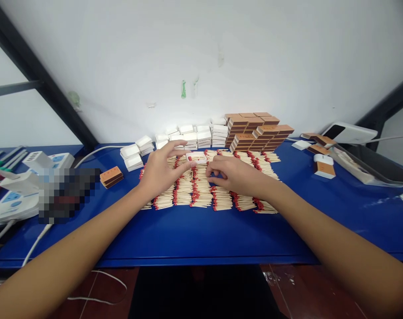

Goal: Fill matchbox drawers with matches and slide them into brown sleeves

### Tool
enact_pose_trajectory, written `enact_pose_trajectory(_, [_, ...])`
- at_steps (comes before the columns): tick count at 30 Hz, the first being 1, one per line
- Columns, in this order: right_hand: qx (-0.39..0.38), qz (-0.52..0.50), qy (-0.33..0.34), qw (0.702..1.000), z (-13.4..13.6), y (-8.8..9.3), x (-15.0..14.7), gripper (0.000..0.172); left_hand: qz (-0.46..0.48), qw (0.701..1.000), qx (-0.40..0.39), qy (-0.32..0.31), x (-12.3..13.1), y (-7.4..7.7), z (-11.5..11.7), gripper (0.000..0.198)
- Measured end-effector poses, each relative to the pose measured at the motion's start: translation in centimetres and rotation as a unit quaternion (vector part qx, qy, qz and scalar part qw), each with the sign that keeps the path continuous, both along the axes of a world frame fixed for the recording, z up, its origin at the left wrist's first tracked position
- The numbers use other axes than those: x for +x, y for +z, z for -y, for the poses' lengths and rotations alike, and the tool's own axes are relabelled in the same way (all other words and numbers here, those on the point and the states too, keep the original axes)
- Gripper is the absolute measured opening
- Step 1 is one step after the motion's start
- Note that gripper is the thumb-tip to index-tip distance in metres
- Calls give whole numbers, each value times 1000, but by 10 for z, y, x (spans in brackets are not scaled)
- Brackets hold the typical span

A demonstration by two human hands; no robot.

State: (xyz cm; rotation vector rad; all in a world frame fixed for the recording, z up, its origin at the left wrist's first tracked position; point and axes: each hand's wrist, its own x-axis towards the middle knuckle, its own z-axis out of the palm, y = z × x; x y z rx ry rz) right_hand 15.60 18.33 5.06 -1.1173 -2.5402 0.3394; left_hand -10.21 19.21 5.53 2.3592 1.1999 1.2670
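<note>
My left hand (163, 168) has its thumb and fingers around a small white matchbox tray (196, 158), which has a few red-tipped matches in it. To the right of the tray, my right hand (228, 172) has its fingers curled into a pinch; what they hold, if anything, is hidden. Below both hands, red-headed matches (201, 195) lie in several rows across the blue table. Stacked white trays (188, 137) stand behind my left hand. Brown matchboxes (254, 133) are piled behind my right hand.
Two brown matchboxes (111, 177) lie at the left, near a white power strip (15, 204) with plugs and cables. More white trays (132, 156) sit left of the matches. At right are loose matchboxes (324, 168) and a white device (349, 133). A wall rises behind.
</note>
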Motion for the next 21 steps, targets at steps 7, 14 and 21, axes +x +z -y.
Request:
enact_pose_trajectory(7, [-13, 17, -14, 1000, 0, -5, -3, 12, -12, 1000, 9, -2, 0, -1, 0, 54])
enact_pose_trajectory(14, [-9, 11, -7, 1000, 2, -4, -3, 14, -20, 1000, 16, -1, -1, -1, -1, 53])
enact_pose_trajectory(21, [-14, 15, -24, 1000, 4, 2, -2, 13, -27, 999, 29, -4, -2, -3, -3, 52])
